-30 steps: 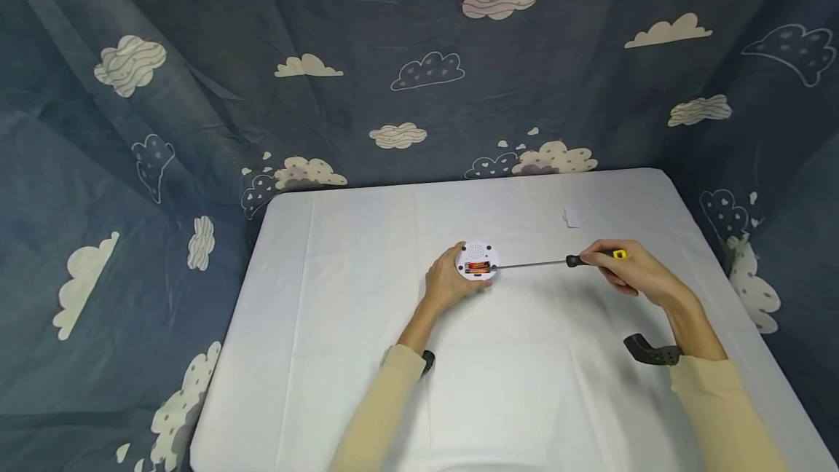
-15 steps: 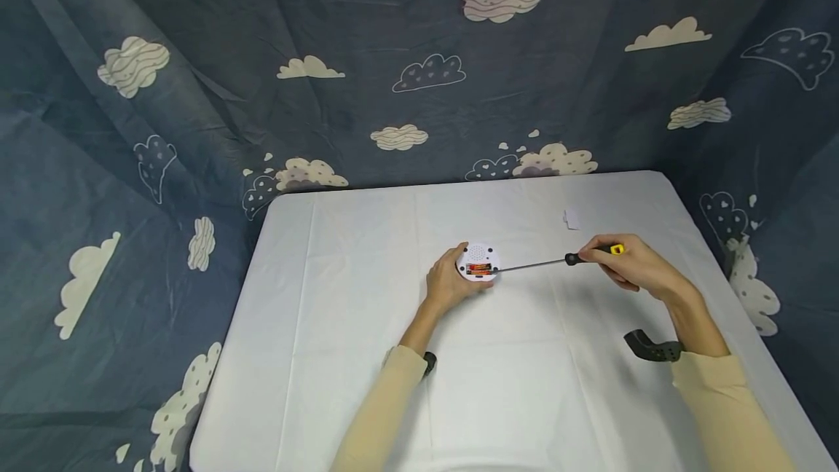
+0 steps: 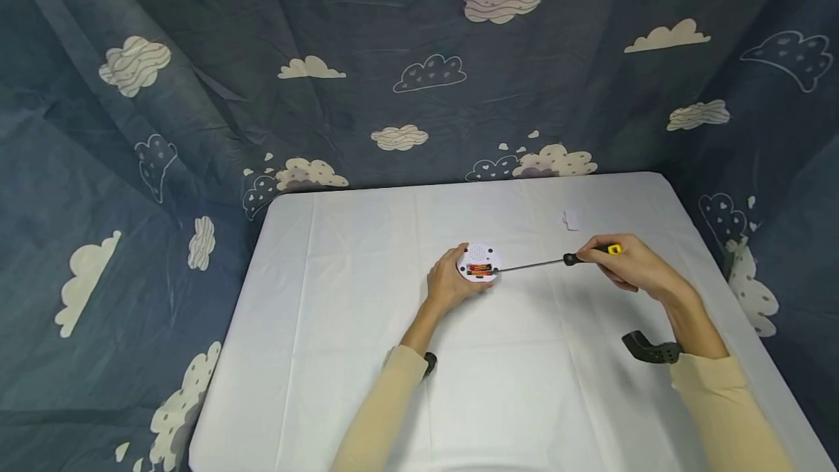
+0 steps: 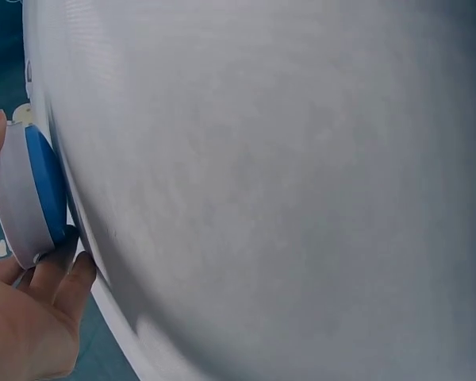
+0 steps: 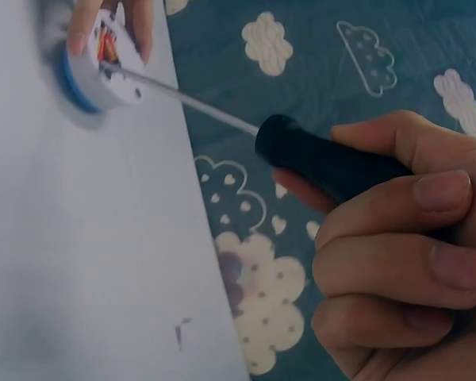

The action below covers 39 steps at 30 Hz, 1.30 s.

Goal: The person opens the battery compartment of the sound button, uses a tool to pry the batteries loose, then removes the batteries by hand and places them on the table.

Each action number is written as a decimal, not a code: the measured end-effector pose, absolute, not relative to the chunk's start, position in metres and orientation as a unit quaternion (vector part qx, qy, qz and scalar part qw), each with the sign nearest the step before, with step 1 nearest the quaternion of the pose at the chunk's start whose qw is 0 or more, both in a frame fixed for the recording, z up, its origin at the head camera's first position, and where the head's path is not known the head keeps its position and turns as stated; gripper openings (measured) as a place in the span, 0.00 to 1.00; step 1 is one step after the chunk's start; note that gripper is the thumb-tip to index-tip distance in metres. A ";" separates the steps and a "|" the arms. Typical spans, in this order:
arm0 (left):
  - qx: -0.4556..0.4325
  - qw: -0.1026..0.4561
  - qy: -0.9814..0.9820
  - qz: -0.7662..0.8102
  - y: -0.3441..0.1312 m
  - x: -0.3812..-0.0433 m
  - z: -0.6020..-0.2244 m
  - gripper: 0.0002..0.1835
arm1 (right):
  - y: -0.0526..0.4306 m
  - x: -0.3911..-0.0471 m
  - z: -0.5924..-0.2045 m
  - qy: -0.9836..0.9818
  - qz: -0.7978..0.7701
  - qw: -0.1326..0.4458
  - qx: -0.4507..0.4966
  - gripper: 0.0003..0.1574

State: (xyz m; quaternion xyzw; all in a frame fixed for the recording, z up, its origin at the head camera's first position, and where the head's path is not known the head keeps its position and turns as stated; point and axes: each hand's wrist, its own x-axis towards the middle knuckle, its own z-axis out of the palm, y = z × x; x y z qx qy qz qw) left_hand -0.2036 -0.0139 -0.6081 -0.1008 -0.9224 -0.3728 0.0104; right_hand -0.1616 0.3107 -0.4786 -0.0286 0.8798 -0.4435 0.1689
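Observation:
My left hand [image 3: 448, 281] grips a round white device [image 3: 478, 253] by its edges, thumb on one side and fingers on the other. Its back faces up, showing speaker holes and an uncovered battery compartment with red-and-black batteries [image 3: 479, 269]. In the left wrist view the device [image 4: 20, 194] shows a blue underside [image 4: 47, 186]. My right hand [image 3: 632, 264] holds a screwdriver [image 3: 569, 259] by its black handle, which has a yellow end. The metal shaft [image 5: 190, 101] reaches across to the battery compartment, and its tip meets the end of the batteries.
A small white piece [image 3: 572, 220] lies on the white-covered table [image 3: 354, 253] toward the back right. Dark blue cloud-patterned cloth [image 3: 367, 20] hangs behind the table and on both sides. A black strap piece [image 3: 649, 348] juts from my right wrist.
Both hands keep their holds. The screwdriver's handle has shifted very slightly left, and its tip stays at the battery compartment. The whole view has drifted down a little.

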 end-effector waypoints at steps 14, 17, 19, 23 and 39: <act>-0.106 0.022 -0.928 -0.355 -0.013 -0.201 -0.608 0.53 | 0.286 -0.167 -0.456 0.889 -0.420 0.181 -0.035 0.21; -0.102 0.024 -0.929 -0.354 -0.015 -0.202 -0.611 0.53 | 0.293 -0.172 -0.467 0.876 -0.443 0.186 -0.039 0.21; -0.099 0.026 -0.929 -0.355 -0.016 -0.203 -0.611 0.53 | 0.299 -0.175 -0.473 0.868 -0.457 0.187 -0.043 0.20; -0.099 0.028 -0.928 -0.357 -0.016 -0.206 -0.611 0.53 | 0.313 -0.181 -0.486 0.853 -0.486 0.187 -0.043 0.18; -0.089 0.011 -0.925 -0.368 -0.017 -0.209 -0.611 0.53 | 0.352 -0.167 -0.557 0.740 -0.632 0.228 0.001 0.13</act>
